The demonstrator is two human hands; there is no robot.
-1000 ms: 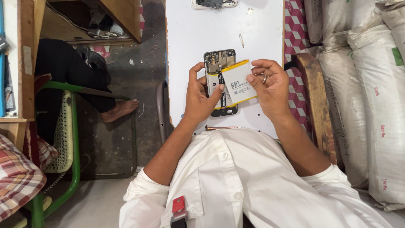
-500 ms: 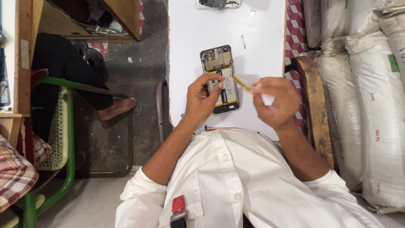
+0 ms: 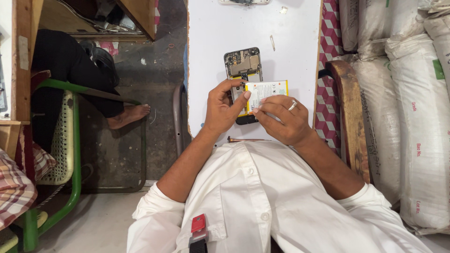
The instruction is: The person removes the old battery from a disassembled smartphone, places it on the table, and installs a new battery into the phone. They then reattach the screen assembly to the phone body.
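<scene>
An opened phone point(image 3: 242, 63) with its back cover off lies on the white table point(image 3: 211, 56), its circuit board showing at the far end. A flat white and yellow battery point(image 3: 267, 89) is held just right of the phone, tilted over its lower half. My left hand point(image 3: 224, 107) pinches the battery's left edge with thumb and forefinger and rests over the phone's near end. My right hand point(image 3: 283, 119), with a ring on one finger, grips the battery from below.
A thin screwdriver point(image 3: 246, 139) lies along the table's near edge. A small metal piece point(image 3: 272, 43) lies beyond the phone. Another device point(image 3: 243, 2) lies at the far edge. White sacks point(image 3: 412, 117) stack up on the right. A seated person's bare foot point(image 3: 130, 115) and a green chair point(image 3: 72, 140) are at left.
The battery, edge-on half a second ago, is now turned flat with its white face up. Both hands have closed in on it over the phone's lower half.
</scene>
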